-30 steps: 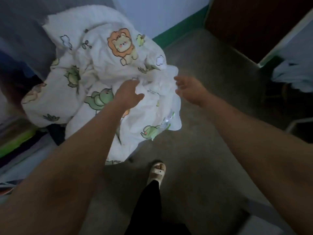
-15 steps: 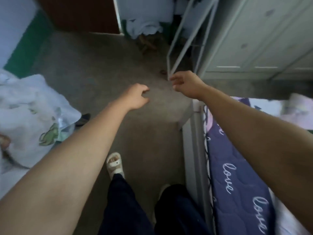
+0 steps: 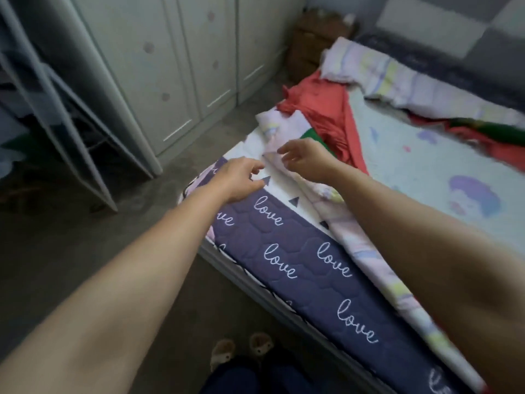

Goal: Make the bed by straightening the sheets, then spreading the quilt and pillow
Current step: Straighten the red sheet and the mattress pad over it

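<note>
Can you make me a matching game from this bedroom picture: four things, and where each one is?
Things
1. navy quilted mattress with white "love" writing
2. coral-red crumpled cloth
3. pale closed-door wardrobe
4. white metal rack

Places
A. far left, on the floor
B. bunched on the bed
C. bed's near edge
D. across the floor from the bed

Pairs: 1-C, 2-B, 3-D, 4-A

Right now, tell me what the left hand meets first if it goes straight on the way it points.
The left hand would likely meet the rumpled pastel sheet just ahead of its fingertips; depth is unclear.
</note>
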Demonstrator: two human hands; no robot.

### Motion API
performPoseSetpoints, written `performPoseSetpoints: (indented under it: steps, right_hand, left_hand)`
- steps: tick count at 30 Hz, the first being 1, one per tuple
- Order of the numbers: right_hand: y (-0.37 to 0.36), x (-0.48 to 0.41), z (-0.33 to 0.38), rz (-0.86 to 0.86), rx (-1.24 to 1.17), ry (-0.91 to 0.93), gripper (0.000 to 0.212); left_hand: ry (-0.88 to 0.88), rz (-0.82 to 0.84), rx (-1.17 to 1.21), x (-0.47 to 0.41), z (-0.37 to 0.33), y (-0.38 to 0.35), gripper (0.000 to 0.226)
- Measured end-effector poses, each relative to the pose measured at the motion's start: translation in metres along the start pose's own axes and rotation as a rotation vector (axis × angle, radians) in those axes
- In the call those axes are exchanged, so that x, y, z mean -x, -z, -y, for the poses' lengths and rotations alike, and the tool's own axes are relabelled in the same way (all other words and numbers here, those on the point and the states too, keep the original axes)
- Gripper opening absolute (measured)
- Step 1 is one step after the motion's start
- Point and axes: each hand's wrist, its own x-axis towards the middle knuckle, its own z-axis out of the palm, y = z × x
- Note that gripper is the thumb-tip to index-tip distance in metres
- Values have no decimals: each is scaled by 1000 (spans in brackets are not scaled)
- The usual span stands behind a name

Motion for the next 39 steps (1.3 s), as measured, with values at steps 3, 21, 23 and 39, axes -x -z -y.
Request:
performPoseSetpoints:
  steps: [3, 21, 23, 39]
  right_hand:
    - [37, 31, -34, -140, 23, -82, 30]
    - [126, 155, -346, -374, -129, -585, 16]
    - [114, 147, -388, -284, -138, -614, 36]
    - [7, 89, -563, 61, 257, -647, 88]
  left_hand:
    - [-132, 42, -18, -26, -37, -11, 42]
    - [-445, 265, -143, -201, -240, -250, 12]
    - [-433, 326, -189, -228, -237, -291, 27]
    - [-473, 542, -661, -344, -176, -458, 73]
